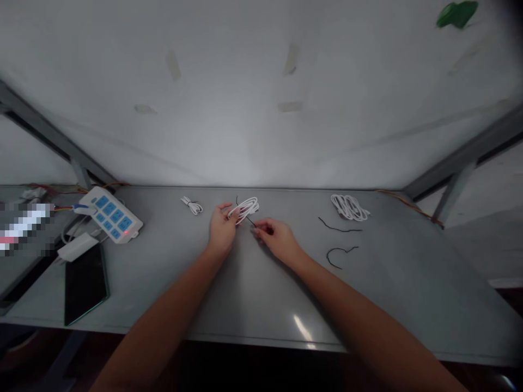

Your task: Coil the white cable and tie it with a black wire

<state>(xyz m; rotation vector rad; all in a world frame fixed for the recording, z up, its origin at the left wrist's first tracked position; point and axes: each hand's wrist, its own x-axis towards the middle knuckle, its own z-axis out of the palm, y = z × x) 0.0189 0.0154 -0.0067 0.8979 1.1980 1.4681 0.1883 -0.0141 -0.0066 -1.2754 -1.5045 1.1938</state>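
Observation:
A coiled white cable [248, 208] is pinched in my left hand [223, 226], held just above the grey table near its middle. A thin black twist tie [251, 222] passes by the coil, one end sticking up behind it. My right hand [278, 237] has thumb and forefinger closed on the tie's near end, to the right of the coil. Whether the tie goes fully around the cable I cannot tell. To the left lies a small white cable bundle [192, 205] with a dark tie around its middle.
At right lie a loose white cable coil [350, 208] and two black twist ties, one nearly straight [339, 226], one curved [337, 251]. At left are a power strip [112, 215], a white adapter [78, 246] and a dark tablet [86, 286]. A wall [253, 147] stands behind the table.

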